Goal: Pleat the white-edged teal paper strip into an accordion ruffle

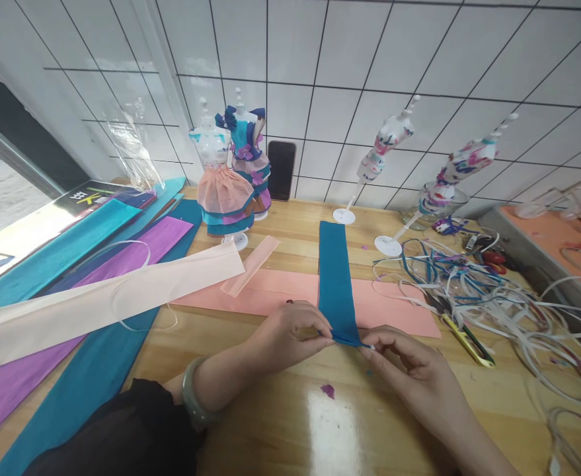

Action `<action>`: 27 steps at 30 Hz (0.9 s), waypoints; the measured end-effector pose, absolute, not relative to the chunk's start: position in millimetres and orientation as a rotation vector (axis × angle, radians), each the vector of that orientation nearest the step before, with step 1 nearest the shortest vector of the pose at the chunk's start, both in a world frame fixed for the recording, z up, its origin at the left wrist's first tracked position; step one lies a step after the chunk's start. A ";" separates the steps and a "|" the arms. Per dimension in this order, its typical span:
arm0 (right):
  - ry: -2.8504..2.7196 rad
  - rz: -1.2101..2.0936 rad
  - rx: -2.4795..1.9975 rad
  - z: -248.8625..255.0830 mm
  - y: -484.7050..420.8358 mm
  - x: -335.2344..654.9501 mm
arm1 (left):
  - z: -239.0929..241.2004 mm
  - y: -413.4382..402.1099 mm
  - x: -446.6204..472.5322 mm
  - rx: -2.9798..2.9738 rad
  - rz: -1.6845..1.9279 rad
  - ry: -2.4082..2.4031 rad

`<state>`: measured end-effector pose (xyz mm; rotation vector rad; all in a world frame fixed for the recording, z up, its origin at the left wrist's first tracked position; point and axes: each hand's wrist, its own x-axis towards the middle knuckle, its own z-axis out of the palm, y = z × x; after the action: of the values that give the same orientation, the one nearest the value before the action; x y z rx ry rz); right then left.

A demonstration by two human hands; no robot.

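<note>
A teal fabric strip lies across a wider pink strip on the wooden table. My left hand pinches the near end of the teal strip from the left, fingers closed on its edge. My right hand pinches the same near end from the right, thumb and forefinger pressed together. A green bangle sits on my left wrist above a black sleeve.
Long teal, purple and cream fabric strips cover the left side. Two dressed mini mannequins and two bare ones stand at the back by a phone. Tangled ribbon scraps and a yellow cutter lie right.
</note>
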<state>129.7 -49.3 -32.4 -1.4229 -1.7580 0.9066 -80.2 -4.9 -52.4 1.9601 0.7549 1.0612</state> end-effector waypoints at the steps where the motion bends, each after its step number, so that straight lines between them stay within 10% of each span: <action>1: -1.761 0.910 -1.419 -32.6 -49.4 129.7 | -51.3 -5.1 -80.2 1.942 1.054 0.766; 27: -1.754 0.852 -1.450 -31.4 -51.5 122.5 | -55.6 -5.4 -80.5 2.411 0.963 0.747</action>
<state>122.5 -51.5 -31.4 -1.4498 -1.7543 0.8521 -80.5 -5.4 -55.6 2.4107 0.7468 0.9631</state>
